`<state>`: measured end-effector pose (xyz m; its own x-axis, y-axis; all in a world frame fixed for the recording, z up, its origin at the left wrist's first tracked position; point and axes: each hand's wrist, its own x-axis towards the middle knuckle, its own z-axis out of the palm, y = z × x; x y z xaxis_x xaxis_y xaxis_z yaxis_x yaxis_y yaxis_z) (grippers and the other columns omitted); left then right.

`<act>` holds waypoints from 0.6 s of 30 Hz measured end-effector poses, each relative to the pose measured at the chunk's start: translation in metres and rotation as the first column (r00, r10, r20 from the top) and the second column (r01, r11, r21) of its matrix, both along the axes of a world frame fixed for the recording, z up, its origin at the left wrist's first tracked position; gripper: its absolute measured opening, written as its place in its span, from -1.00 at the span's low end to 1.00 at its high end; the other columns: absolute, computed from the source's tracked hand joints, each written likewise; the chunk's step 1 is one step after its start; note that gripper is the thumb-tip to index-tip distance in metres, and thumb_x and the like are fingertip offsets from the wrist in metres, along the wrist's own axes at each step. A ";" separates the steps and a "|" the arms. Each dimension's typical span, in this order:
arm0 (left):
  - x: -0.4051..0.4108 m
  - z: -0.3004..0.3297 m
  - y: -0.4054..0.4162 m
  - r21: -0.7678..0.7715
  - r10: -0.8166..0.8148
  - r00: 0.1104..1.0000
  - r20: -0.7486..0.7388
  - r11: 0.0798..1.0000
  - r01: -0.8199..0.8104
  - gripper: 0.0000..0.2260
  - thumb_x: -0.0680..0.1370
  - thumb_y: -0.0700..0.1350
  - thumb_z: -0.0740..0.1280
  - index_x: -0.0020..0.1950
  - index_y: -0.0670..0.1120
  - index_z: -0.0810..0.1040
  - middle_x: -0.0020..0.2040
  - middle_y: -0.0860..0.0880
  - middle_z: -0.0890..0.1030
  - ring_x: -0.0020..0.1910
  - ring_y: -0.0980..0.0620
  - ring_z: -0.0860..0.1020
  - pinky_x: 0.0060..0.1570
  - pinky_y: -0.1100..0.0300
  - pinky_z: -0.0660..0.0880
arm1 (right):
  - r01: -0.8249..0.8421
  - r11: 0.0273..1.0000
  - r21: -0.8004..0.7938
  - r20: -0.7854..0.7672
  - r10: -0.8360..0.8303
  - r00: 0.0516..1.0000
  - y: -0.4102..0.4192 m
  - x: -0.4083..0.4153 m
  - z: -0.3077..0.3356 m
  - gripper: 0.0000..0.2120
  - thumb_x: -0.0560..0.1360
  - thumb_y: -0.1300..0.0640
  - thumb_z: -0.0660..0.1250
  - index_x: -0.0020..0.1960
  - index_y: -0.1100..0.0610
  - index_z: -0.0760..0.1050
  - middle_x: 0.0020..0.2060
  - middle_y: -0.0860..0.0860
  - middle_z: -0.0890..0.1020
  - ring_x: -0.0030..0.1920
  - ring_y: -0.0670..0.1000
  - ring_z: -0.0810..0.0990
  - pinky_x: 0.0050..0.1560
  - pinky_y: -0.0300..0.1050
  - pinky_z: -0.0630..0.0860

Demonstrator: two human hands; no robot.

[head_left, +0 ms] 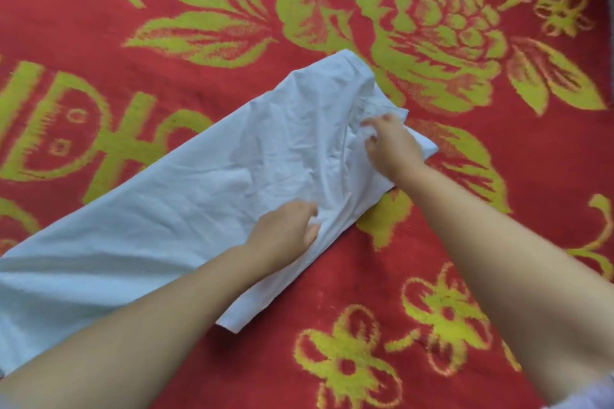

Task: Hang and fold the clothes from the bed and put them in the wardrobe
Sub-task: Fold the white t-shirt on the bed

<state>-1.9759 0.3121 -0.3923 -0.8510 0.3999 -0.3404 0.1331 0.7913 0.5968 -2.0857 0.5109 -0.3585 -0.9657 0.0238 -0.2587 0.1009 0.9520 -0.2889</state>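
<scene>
1. Red bedcover (332, 276) with yellow-green flowers and leaves fills the whole view; it is the bed's top and carries the one garment in sight.
2. On it lies a white garment (186, 196), stretched in a long band from the lower left edge up toward the middle, already doubled lengthwise by the look of its narrow shape; which garment it is cannot be told.
3. The left hand (285, 229) rests on the near edge of the cloth, fingers curled into a small gather of fabric, so it appears to pinch it.
4. The right hand (388, 143) is at the far, bunched end, fingers bent round a crumpled fold and grasping it; motion blur hides the exact fingertips.
5. Handling, as a judgement: the cloth looks thin, light and limp, creasing readily and holding no shape of its own. It should not slip on the coarse cover, but it will sag and unfold if lifted from one point.
6. Best taken at two corners or along a folded edge, with both hands well apart and the cloth kept taut.
</scene>
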 end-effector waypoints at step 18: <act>-0.013 -0.009 0.069 -0.175 0.244 0.969 0.029 0.956 -0.235 -0.67 0.53 -0.06 0.26 0.27 -0.04 0.32 0.22 -0.06 0.37 0.23 -0.10 0.35 0.07 -0.05 0.35 | 0.531 0.846 -0.052 0.492 -0.441 0.751 0.018 -0.069 0.052 -0.83 0.60 0.26 0.16 -0.15 0.29 0.32 -0.25 0.16 0.49 -0.48 0.07 0.58 -0.35 -0.08 0.58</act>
<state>-1.9889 0.3816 -0.4015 -0.8952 0.1196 -0.4293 -0.0987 0.8862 0.4527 -2.1549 0.5288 -0.3061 -0.6104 0.3681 -0.7014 0.6946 0.6744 -0.2505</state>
